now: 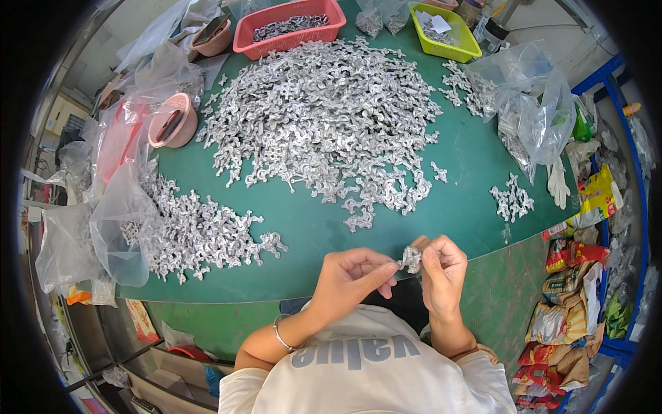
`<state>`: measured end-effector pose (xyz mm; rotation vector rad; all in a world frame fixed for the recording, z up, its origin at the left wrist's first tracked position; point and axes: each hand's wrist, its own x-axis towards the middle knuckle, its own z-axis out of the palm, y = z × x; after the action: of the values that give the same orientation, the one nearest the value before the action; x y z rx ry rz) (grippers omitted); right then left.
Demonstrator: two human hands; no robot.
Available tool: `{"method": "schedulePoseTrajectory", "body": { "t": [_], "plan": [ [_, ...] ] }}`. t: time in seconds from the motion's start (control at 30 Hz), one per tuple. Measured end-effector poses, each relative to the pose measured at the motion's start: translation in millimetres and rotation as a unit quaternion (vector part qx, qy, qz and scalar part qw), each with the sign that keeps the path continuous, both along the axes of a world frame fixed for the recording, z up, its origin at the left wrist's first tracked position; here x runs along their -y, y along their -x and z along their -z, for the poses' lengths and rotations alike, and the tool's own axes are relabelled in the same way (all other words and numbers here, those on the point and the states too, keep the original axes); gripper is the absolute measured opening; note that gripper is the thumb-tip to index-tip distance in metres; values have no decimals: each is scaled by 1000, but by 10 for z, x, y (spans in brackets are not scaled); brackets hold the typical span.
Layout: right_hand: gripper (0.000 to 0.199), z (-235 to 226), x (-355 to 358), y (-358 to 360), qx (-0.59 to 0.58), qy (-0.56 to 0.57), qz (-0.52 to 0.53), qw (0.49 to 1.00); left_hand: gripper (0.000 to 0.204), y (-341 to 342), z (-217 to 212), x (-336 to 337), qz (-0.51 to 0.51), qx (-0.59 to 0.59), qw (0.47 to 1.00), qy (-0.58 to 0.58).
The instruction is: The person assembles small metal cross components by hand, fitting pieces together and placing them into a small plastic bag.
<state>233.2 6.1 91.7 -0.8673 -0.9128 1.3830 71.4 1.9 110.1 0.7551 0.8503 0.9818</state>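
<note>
At the near edge of the table, a small silver metal casting [411, 259] with curved lobes is held up between my hands. My left hand [355, 276] pinches its left side with thumb and forefinger. My right hand [443, 271] grips it from the other side, its fingers curled in and partly hiding the piece. Beyond them spreads a big heap of similar silver castings [324, 117] across the green table [303, 228]. A smaller pile of castings [207, 238] lies to the left, and a little cluster [512, 199] to the right.
A red basin [248, 43] and a yellow-green basket [463, 47] holding metal pieces stand at the back. Pink bowls [185, 131] and clear plastic bags [124, 234] crowd the left. A bag of pieces [531, 117] and a white glove [557, 185] lie right, near blue shelving [638, 228].
</note>
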Motion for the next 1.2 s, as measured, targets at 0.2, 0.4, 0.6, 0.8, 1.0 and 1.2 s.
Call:
{"method": "schedulePoseTrajectory", "body": {
  "t": [0.2,0.4,0.6,0.8,1.0,1.2],
  "plan": [
    [21,-16,6,-2,4,-1,8,1000,14,17,25,-22,38,29,999,25],
    [21,-18,4,7,2,-15,18,1000,15,12,54,-21,39,71,996,49],
    [22,-31,5,4,12,-28,25,999,15,10,57,-22,56,82,994,48],
    [23,-58,2,6,19,-26,24,999,14,-3,43,-32,67,96,991,60],
    [20,174,-185,-213,105,17,63,992,10,140,248,-73,-40,-25,999,8],
    [14,292,-344,-427,227,73,98,966,11,482,389,-49,-157,-88,984,2]
  ]
}}
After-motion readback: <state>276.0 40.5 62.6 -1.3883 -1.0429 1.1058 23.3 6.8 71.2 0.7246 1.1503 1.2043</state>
